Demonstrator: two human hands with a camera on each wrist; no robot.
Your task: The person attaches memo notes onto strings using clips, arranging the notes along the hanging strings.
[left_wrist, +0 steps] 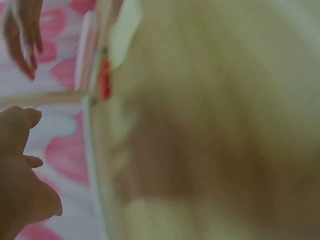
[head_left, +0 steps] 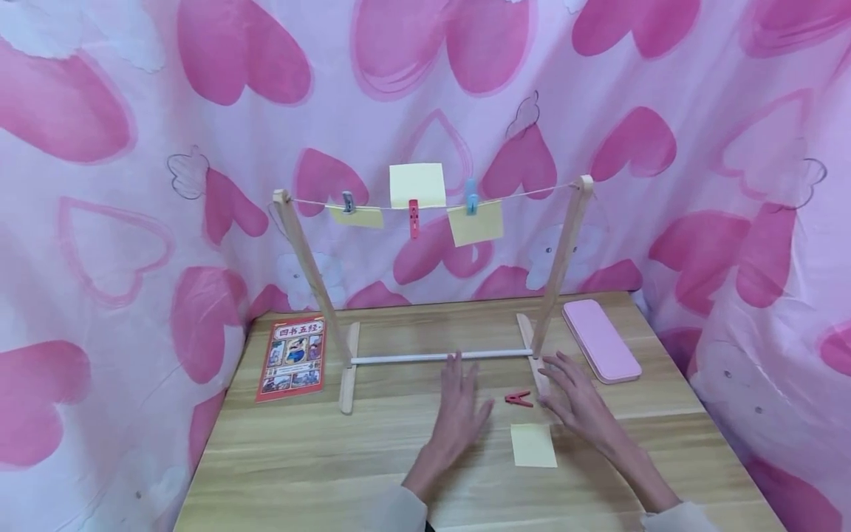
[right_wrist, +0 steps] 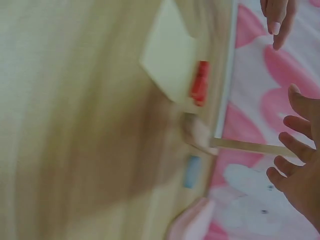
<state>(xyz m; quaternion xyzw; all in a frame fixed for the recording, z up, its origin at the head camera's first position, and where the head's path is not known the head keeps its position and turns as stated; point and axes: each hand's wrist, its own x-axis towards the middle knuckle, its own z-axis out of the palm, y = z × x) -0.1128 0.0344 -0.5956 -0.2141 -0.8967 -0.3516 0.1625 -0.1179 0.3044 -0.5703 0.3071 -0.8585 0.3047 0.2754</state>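
My left hand (head_left: pixel 457 406) is over the table with fingers spread loosely, fingertips overlapping the white crossbar of a wooden stand. Beside the stand's right foot, my right hand (head_left: pixel 578 406) also has its fingers apart and holds nothing. Between the hands lies a red clothespin (head_left: pixel 518 399), and nearer to me is a pale yellow sticky note (head_left: pixel 533 445). The right wrist view shows this red clothespin (right_wrist: pixel 200 83), the note (right_wrist: pixel 169 52) and a small blue object (right_wrist: pixel 192 171) on the table, which the right hand hides in the head view.
A string (head_left: pixel 532 192) joins the stand's two posts (head_left: pixel 564 258). Three yellow notes hang there, held by a grey clothespin (head_left: pixel 348 202), a red one (head_left: pixel 414 219) and a light blue one (head_left: pixel 471 198). A booklet (head_left: pixel 292 357) lies left, a pink case (head_left: pixel 601 341) right.
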